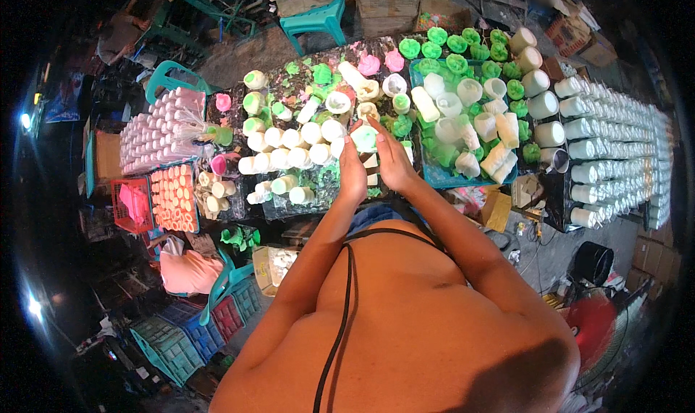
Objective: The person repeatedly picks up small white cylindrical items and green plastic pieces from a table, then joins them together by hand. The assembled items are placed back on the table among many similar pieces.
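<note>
The person's bare back and shoulders fill the lower frame nearest the camera, a black cord running down the middle, both forearms reaching up to the bench [289,210]. The bench is the largest thing beyond, dark and spattered with green and pink. To the right stand long rows of white cylinders [615,123], then a blue tray [434,175] heaped with white and green moulds. Left of the bench sit a block of pale pink cylinders [156,127] and a crate of orange ones [174,196]. The left hand [352,170] and right hand [393,159] are closed together around 1 small pale green mould [363,138], held just above the bench's middle, fingers wrapped on either side. Judging by the layout, much appears done: many white pieces [297,149] stand lined up just left of the hands, and green flower-shaped pieces [456,47] are ranked at the far edge. The jumble in the tray suggests plenty is left to handle.
</note>
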The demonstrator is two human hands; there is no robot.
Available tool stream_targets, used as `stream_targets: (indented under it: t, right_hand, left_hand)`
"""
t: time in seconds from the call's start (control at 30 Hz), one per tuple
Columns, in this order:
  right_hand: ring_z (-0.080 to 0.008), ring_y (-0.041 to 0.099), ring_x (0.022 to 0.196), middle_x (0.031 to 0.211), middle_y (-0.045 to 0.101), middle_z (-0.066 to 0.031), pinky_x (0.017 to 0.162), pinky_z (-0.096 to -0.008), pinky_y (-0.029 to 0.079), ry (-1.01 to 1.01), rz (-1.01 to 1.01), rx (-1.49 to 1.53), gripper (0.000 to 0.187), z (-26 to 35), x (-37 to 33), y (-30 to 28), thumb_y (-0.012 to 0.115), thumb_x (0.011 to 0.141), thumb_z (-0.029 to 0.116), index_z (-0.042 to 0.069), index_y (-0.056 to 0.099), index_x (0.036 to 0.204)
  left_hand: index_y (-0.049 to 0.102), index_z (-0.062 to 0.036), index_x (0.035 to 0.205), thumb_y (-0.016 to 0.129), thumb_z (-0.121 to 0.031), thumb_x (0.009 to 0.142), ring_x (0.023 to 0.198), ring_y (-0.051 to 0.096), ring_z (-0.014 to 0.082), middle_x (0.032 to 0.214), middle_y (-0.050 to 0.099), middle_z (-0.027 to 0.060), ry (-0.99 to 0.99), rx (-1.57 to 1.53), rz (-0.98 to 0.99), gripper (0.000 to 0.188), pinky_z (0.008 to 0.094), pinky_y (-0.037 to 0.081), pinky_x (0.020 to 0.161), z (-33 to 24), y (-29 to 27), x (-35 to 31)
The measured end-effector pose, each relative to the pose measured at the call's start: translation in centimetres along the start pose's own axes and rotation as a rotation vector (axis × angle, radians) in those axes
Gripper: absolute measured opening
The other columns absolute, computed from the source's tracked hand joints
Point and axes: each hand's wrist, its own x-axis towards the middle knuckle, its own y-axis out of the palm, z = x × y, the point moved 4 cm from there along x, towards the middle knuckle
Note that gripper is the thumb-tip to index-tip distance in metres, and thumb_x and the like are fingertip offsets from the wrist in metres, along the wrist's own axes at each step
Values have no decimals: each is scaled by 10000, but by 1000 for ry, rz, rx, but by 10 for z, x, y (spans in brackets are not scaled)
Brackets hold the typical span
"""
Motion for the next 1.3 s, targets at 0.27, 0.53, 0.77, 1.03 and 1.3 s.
stream_targets:
  t: [0.27, 0.53, 0.77, 1.03, 1.3]
  right_hand:
    - [-342, 550, 1333, 1425, 573, -246, 1116, -396, 398, 3, 21, 174, 520, -3, 3, -5, 304, 1112, 294, -25, 458, 1493]
    - [-270, 461, 1393, 1499, 497, -171, 1146, -382, 352, 124, 62, 392, 493, -1, -3, 5, 335, 1115, 316, 58, 438, 1522]
    - [-242, 463, 1374, 1490, 500, -158, 1122, -375, 373, 76, -15, 399, 515, -10, 0, 5, 315, 1127, 360, 63, 409, 1537]
    - [-297, 686, 1026, 1128, 693, -224, 874, -374, 523, -53, -92, 80, 472, 12, -1, 1, 357, 1118, 312, 9, 541, 1430]
    - [-475, 644, 686, 757, 647, -274, 621, -503, 497, -54, -352, -214, 258, 25, -15, 0, 500, 1054, 165, -29, 667, 1086]
  left_hand:
    - [429, -217, 1525, 253, -556, 1095, 1228, 581, 261, 1386, 561, 84, -103, -54, -58, 575, 436, 623, 772, -19, 17, -10]
    - [349, -254, 1562, 270, -634, 1064, 1358, 477, 310, 1523, 428, 68, -125, 44, 71, 632, 449, 587, 826, -3, 10, -4]
    - [332, -203, 1580, 235, -545, 1102, 1344, 496, 325, 1520, 435, 145, -82, 38, 79, 596, 417, 578, 898, -26, 26, -15]
    - [571, 63, 1356, 289, -307, 1138, 1075, 658, 214, 1164, 694, 142, 195, 111, -273, 514, 313, 507, 943, -26, 9, -7]
    - [609, -1, 1204, 325, -291, 1130, 949, 702, 220, 1081, 696, 137, 33, -145, -480, 412, 367, 621, 751, -34, 16, -12]
